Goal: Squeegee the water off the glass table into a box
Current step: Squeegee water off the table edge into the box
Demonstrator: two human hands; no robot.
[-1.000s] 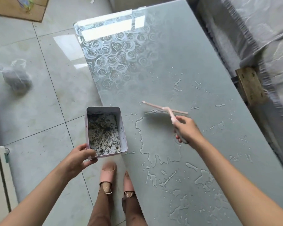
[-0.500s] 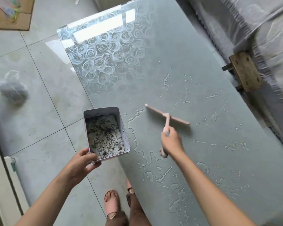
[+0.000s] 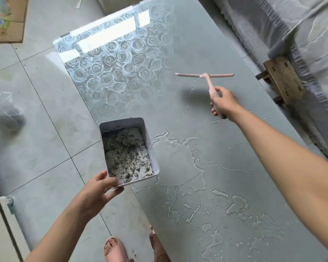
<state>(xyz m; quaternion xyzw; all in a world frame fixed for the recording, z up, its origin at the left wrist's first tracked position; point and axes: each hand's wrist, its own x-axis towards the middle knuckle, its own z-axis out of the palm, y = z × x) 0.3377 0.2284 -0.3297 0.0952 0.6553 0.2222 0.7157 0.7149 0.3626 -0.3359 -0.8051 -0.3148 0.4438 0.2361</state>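
Note:
A glass table (image 3: 225,140) with a rose pattern at its far end carries puddles of water (image 3: 180,167) over its near half. My right hand (image 3: 223,104) grips the handle of a pink squeegee (image 3: 204,75), whose blade lies far out across the table, beyond the water. My left hand (image 3: 98,191) holds the near corner of a white box (image 3: 151,148) against the table's left edge, beside the biggest puddle. The box's bottom is covered with dark specks.
A tiled floor (image 3: 42,148) lies to the left, with a crumpled plastic bag (image 3: 5,114) on it and cardboard (image 3: 9,21) at the far left. A wooden stool (image 3: 282,80) and a covered sofa (image 3: 311,35) stand right of the table. My sandalled feet (image 3: 114,248) are below.
My right hand has swung the squeegee away from the puddle to the far right part of the table. The box stays held at the table's left edge.

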